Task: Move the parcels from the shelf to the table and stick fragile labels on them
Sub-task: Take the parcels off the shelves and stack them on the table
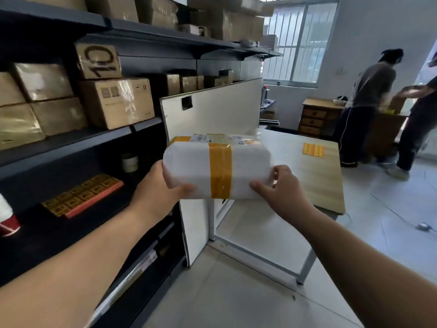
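I hold a white foam-wrapped parcel (189,166) banded with yellow tape in the air, between the dark shelf (71,143) and the light wooden table (314,181). My left hand (163,185) grips its left end, thumb on the near face. My right hand (281,188) pinches its lower right corner. A shipping label sits on the parcel's top. A sheet of yellow fragile labels (313,150) lies on the table's far right part.
The shelf on the left carries several cardboard boxes (115,102) and a stack of yellow label sheets (82,195). A white panel (212,110) stands between shelf and table. Two people (369,105) work at a cabinet at the back right.
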A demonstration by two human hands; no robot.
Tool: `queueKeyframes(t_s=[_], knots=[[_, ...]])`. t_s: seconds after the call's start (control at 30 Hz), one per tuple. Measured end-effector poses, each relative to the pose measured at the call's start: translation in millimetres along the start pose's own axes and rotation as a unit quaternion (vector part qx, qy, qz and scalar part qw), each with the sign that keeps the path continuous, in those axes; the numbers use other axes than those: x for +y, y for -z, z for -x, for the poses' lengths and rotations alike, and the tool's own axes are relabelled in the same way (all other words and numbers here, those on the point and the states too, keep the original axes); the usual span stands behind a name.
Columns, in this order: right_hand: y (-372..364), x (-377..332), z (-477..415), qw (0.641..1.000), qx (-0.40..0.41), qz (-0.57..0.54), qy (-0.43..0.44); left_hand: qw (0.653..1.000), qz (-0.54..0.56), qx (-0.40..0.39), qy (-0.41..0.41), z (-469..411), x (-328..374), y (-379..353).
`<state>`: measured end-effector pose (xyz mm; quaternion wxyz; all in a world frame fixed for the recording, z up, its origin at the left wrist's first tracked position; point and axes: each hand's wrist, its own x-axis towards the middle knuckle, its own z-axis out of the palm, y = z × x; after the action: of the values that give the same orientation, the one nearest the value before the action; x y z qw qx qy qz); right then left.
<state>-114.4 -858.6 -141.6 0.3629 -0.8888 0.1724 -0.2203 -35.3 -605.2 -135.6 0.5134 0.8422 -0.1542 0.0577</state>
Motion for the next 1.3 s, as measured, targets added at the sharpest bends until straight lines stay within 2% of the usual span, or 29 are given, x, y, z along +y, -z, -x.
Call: queueKeyframes(t_s=[0.27, 0.47, 0.8, 1.3], knots=[[0.1, 55.4, -77.8, 0.998, 0.017, 0.031, -0.051, 0.999, 0.017, -0.051, -0.001, -97.6, -15.4, -85.3], [-25.1, 88.7, -181.4, 0.995, 0.024, 0.043, -0.088, 0.995, 0.032, -0.09, -0.002, -211.1, -39.9, -147.4], [-61.2, 129.6, -343.7, 0.991, 0.012, 0.015, -0.131, 0.99, -0.003, -0.139, 0.007, -383.6, -59.4, -216.3], [-121.5, 249.8, -597.5, 0.987, -0.044, 0.009, -0.151, 0.99, -0.062, -0.109, 0.071, -591.7, -93.2, -356.6]])
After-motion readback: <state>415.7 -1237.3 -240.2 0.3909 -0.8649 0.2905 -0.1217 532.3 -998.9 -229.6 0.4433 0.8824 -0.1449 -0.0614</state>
